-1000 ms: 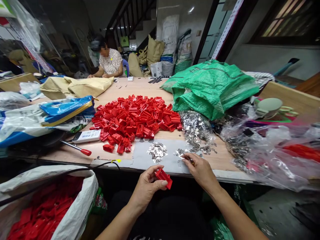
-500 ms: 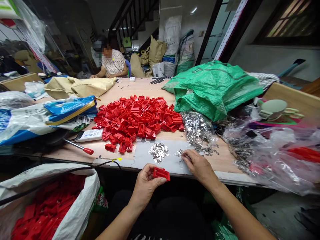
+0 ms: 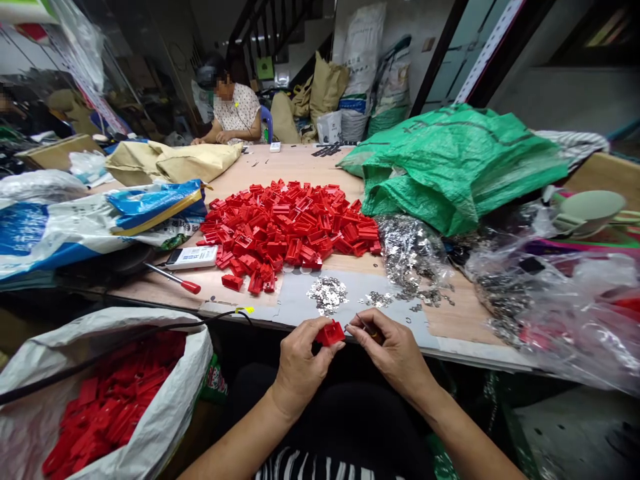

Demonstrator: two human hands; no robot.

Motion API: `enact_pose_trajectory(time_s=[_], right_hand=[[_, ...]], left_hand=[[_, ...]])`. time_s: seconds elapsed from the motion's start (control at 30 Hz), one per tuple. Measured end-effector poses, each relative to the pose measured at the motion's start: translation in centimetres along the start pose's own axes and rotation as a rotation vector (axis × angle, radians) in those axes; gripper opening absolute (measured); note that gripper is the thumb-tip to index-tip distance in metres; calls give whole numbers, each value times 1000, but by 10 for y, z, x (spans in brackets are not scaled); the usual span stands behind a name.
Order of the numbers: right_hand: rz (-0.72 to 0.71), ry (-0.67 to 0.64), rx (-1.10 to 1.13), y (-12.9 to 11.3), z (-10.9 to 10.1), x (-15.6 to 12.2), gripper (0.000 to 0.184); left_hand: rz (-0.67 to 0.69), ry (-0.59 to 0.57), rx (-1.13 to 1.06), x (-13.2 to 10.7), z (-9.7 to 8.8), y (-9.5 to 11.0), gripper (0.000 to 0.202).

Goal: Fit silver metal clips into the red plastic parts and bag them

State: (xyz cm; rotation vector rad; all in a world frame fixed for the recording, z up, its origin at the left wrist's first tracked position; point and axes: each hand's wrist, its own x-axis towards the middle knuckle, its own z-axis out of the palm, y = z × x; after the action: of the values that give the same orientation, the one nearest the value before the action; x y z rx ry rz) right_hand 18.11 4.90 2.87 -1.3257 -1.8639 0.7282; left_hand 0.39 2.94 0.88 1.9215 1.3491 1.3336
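**Holding red part at table edge**

Gripping: left hand [image 3: 300, 363] is closed on a red part [image 3: 331, 332], thumb on top and fingers under, just in front of the table [image 3: 300, 167] edge and above the lap. Right hand [image 3: 395, 353] is pinched shut, fingertips touching the part's right end. A thin item [image 3: 369, 329] sits in that pinch; too small to tell what it is.

Handling, judged: the part looks like moulded plastic, so light, stiff and smooth-faced. It should not deform under a firm pinch but could slip if squeezed on its slanted faces. Best hold is across the two flat sides, leaving the open end free. The thin item is likely light and easy to drop, so fingertip hold only.

Surroundings:
- Grey mat [image 3: 350, 300] just beyond the hands, with a small heap of metal bits [image 3: 327, 293] on it.
- Red pile [image 3: 290, 227] further back, mid-table.
- Clear bag of metal bits [image 3: 410, 250] right of the pile; green bag [image 3: 450, 160] behind it.
- Screwdriver [image 3: 175, 280] and remote [image 3: 193, 257] left of the pile.
- White sack [image 3: 165, 413] lower left, red parts inside.
- Another person [image 3: 235, 110] sits at the far end, well apart.
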Motion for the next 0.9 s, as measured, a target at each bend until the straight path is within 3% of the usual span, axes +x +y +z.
enact_pose_trajectory(time_s=[0.2,0.5,0.7,0.9], right_hand=[[-127,15,-46,6,14,-5,8],[-208,-52,-30,1,11,-5,9],[-181,-48,1,-3,13,-5,11],[22,-179,184,-3,6,-4,22]], left_hand=[[59,16,29,-1,1,1,29],[80,53,9,-3,2,1,29],[87,40,-11,-2,1,5,28],[54,70,3,-4,0,4,29]])
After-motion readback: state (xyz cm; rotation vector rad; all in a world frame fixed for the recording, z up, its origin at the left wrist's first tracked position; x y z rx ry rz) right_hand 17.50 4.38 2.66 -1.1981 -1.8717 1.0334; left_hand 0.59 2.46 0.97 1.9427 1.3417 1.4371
